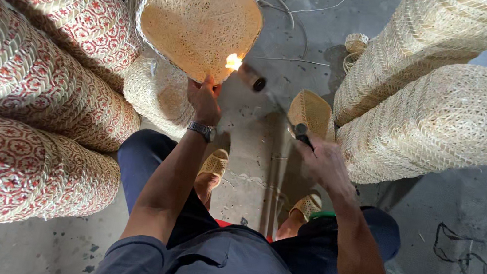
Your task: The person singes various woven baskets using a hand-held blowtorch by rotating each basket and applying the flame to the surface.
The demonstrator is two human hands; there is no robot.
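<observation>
I see my left hand (203, 98) closed on the lower rim of a pale woven basket (199, 17), holding it up at about twelve o'clock from my lap with its open mouth turned toward me. My right hand (322, 160), at two o'clock, is wrapped tight around the dark handle of a torch (272, 103), blurred but clearly clamped. The torch's nozzle points to eleven o'clock, and a small flame (233, 62) burns right at the basket's bottom edge, just above my left thumb. A wristwatch (202, 130) sits on my left wrist. Red-patterned woven baskets (25, 98) are stacked at nine o'clock, plain straw-coloured stacks (444, 112) at three o'clock. My sandalled feet (212, 167) rest on the grey concrete floor (471, 202).
</observation>
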